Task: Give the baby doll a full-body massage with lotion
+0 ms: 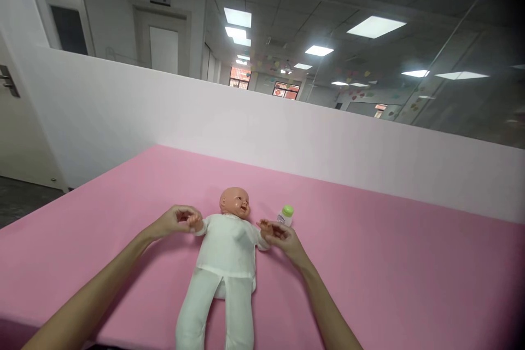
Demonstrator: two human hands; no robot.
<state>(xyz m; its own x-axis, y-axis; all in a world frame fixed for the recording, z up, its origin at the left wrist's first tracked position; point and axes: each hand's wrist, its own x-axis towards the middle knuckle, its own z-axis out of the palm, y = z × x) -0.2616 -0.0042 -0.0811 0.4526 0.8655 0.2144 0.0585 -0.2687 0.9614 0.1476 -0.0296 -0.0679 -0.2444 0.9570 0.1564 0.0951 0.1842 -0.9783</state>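
Observation:
A baby doll point(227, 243) with a bare plastic head and a white cloth body lies on its back on a pink padded surface point(369, 273). Its head points away from me and its legs toward me. My left hand point(177, 221) is closed around the doll's hand on the left side. On the other side, my right hand point(285, 239) pinches the doll's other hand between thumb and fingers. Both doll arms are held out from the body. Just beyond my right hand stands a small clear bottle point(285, 215) with a green cap, its lower part hidden by my fingers.
A low white wall point(262, 131) runs along the back of the pink surface, with glass above it. At the far left is a door with a dark handle point(9, 81). The pink surface ends at a left edge above a dark floor.

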